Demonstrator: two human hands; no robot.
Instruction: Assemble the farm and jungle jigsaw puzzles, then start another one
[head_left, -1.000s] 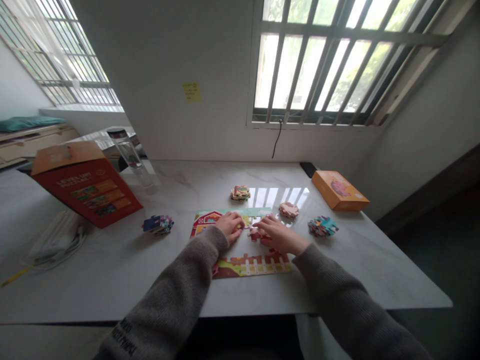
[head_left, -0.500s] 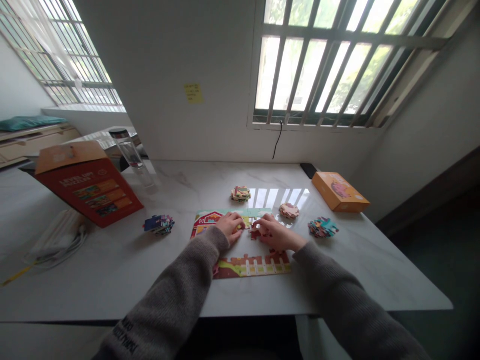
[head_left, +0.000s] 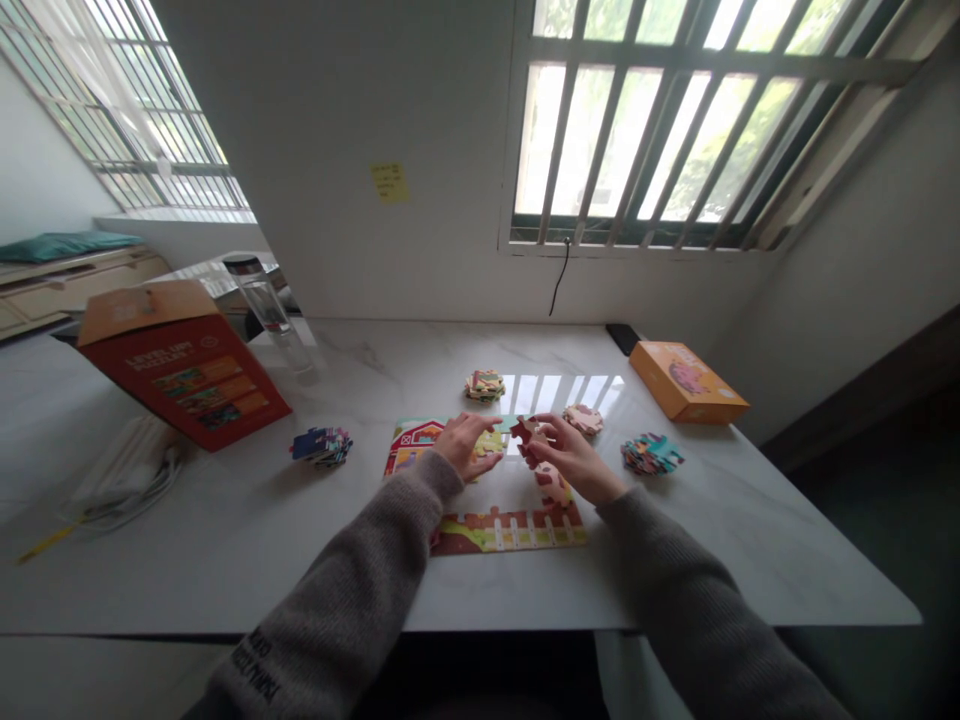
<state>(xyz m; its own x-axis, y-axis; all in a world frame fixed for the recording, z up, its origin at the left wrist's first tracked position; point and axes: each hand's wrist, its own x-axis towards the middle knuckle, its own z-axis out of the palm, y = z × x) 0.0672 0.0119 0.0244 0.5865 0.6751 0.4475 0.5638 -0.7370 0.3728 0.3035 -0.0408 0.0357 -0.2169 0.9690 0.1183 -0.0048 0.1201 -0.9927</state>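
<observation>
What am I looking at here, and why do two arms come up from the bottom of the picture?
These pictures come from a camera worn on a person's head, so you see what that person sees when looking down. The arms in grey sleeves are that person's own. On a white marble table lies a farm jigsaw puzzle, partly built, with a red barn and a fence. The right hand holds a dark red puzzle piece. The left hand rests on a yellow-green piece. Small stacks of puzzle pieces sit nearby, and there is a red puzzle box and an orange box.
</observation>
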